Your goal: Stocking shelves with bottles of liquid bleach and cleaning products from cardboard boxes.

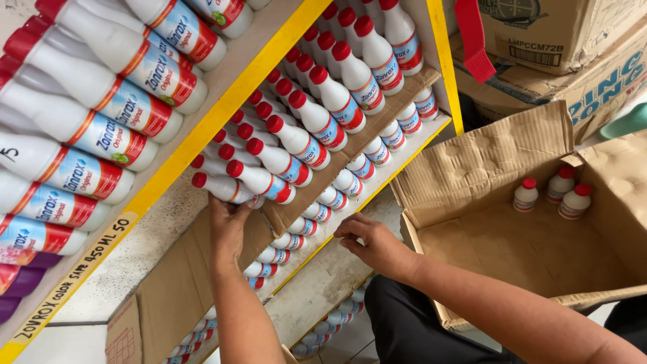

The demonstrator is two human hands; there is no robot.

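I see the white red-capped bottle lying at the front edge of the middle shelf, my left hand touching it with fingers spread, gripping nothing. My right hand rests narrow-fingered on the shelf edge, beside the open cardboard box holding three small bottles.

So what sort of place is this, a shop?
Probably a shop or its stockroom: yellow-edged shelves packed with identical white red-capped bottles, and an opened cardboard box with three bottles left.
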